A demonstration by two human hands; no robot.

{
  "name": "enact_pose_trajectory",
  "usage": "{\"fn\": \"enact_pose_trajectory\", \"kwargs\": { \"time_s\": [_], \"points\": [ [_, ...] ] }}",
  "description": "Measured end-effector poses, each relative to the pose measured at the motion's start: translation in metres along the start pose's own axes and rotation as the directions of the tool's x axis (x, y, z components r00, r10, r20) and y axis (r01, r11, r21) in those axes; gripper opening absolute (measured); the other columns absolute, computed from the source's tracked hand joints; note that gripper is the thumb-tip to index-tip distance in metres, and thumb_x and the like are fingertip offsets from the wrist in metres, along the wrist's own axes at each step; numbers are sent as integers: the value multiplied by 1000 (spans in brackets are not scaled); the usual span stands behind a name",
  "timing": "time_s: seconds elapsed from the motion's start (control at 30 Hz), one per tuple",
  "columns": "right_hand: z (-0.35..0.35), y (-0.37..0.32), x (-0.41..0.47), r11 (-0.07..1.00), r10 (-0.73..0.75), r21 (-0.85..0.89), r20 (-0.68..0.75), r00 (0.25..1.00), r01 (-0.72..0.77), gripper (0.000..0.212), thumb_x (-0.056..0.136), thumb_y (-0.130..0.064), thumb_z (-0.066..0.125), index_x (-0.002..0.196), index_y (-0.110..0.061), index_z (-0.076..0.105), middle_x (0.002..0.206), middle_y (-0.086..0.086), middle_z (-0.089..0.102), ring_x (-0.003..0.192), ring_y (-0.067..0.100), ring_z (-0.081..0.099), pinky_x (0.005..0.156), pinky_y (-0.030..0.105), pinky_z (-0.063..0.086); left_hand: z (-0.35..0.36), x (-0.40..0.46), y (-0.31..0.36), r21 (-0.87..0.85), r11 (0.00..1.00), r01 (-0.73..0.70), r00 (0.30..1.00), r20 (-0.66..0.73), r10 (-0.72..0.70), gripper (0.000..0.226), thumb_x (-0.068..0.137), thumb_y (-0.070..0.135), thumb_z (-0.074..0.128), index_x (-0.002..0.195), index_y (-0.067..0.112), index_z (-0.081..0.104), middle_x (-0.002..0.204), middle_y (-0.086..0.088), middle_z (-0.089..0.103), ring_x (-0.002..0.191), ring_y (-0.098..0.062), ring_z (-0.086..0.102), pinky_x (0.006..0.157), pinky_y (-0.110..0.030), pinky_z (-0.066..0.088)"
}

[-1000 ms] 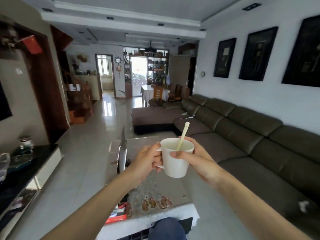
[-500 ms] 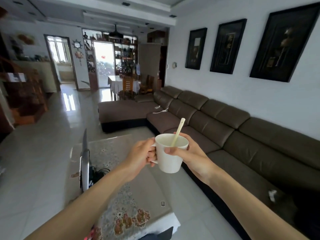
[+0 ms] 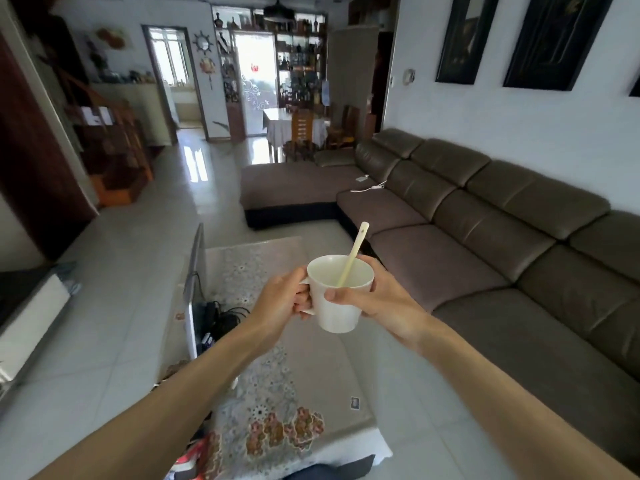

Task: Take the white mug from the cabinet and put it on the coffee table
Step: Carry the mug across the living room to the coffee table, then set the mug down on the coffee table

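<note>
I hold the white mug [image 3: 337, 306] upright in both hands, in the air above the coffee table [image 3: 277, 393]. A pale spoon [image 3: 353, 252] leans inside the mug. My left hand [image 3: 280, 299] grips the handle on the mug's left side. My right hand [image 3: 377, 296] wraps the right wall, thumb across the front. The coffee table lies below, covered by a floral patterned cloth. The cabinet's white edge [image 3: 31, 317] shows at the left border.
A thin upright screen [image 3: 194, 282] with black cables [image 3: 225, 317] stands on the table's left side. A long brown sofa [image 3: 485, 244] runs along the right wall. Red items [image 3: 194, 455] lie at the table's near left corner. Tiled floor surrounds the table.
The view has swung back to the left and tipped down, so more of the table shows beneath the mug. Both hands keep the same hold on the mug.
</note>
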State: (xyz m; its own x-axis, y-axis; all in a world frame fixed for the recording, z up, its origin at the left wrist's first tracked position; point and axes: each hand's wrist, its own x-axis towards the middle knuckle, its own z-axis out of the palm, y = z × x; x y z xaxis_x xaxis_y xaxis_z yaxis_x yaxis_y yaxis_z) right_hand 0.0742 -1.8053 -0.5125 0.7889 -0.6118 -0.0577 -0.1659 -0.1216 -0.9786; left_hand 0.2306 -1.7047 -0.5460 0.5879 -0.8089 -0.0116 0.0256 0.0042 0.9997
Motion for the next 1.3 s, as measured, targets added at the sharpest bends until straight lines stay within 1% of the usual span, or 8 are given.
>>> {"fn": "enact_pose_trajectory", "kwargs": {
  "time_s": [0.23, 0.37, 0.47, 0.67, 0.77, 0.93, 1.2, 1.3],
  "points": [
    [-17, 62, 98, 999, 10, -51, 117, 993, -4, 89, 78, -12, 91, 150, -23, 41, 138, 3, 61, 127, 20, 60, 89, 24, 53, 1, 76, -61, 44, 998, 52, 986, -162, -44, 32, 95, 17, 47, 76, 15, 71, 69, -16, 60, 56, -20, 56, 56, -33, 49],
    [-10, 116, 142, 995, -1, -96, 164, 986, 17, 88, 73, -2, 93, 142, -23, 44, 121, -11, 59, 110, 3, 59, 76, 9, 53, -15, 109, -111, 165, 982, 95, 984, -165, -68, 30, 98, 19, 46, 96, 9, 75, 88, -6, 76, 76, -10, 74, 71, -33, 62],
    [5, 167, 171, 990, 13, -140, 134, 991, 6, 92, 70, 4, 93, 145, -13, 43, 118, -15, 54, 104, -4, 56, 74, 1, 49, -35, 136, -159, 280, 952, 127, 985, -147, -88, 21, 90, 36, 55, 77, 33, 71, 88, 6, 70, 92, -20, 69, 96, -44, 54],
    [55, 292, 207, 970, 144, -205, 70, 987, -127, 102, 64, -9, 98, 147, -20, 40, 132, -2, 55, 120, 19, 58, 92, 30, 53, -68, 166, -283, 399, 887, 231, 972, -57, -228, 47, 86, 41, 54, 76, -5, 61, 79, -16, 56, 77, -23, 52, 71, -44, 42],
    [75, 346, 216, 952, 220, -232, 65, 973, -199, 104, 63, -7, 96, 148, -21, 38, 135, 3, 54, 125, 27, 57, 98, 40, 54, -71, 167, -336, 428, 834, 348, 933, -72, -353, 31, 100, 27, 48, 74, 12, 56, 90, -20, 60, 80, -25, 61, 70, -29, 51],
    [99, 425, 222, 914, 343, -263, 98, 934, -308, 102, 67, 0, 92, 150, -19, 34, 132, 4, 52, 121, 26, 56, 91, 39, 55, -78, 164, -432, 457, 765, 453, 879, -86, -469, 28, 102, 36, 41, 86, 20, 58, 114, -25, 66, 108, -39, 64, 98, -57, 49],
    [124, 521, 223, 884, 434, -242, 110, 894, -399, 105, 65, 8, 89, 151, -15, 33, 127, 5, 51, 114, 24, 54, 96, 50, 56, -82, 158, -516, 559, 695, 452, 853, -43, -521, 39, 108, 27, 35, 107, -5, 59, 112, -28, 66, 106, -42, 63, 96, -58, 50],
    [137, 552, 221, 866, 474, -241, 114, 873, -439, 104, 64, 9, 90, 149, -15, 34, 124, 5, 53, 113, 23, 54, 95, 39, 56, -86, 153, -543, 584, 670, 459, 840, -39, -541, 37, 109, 23, 36, 108, -5, 60, 108, -24, 67, 102, -40, 66, 94, -51, 52]
  ]
}}
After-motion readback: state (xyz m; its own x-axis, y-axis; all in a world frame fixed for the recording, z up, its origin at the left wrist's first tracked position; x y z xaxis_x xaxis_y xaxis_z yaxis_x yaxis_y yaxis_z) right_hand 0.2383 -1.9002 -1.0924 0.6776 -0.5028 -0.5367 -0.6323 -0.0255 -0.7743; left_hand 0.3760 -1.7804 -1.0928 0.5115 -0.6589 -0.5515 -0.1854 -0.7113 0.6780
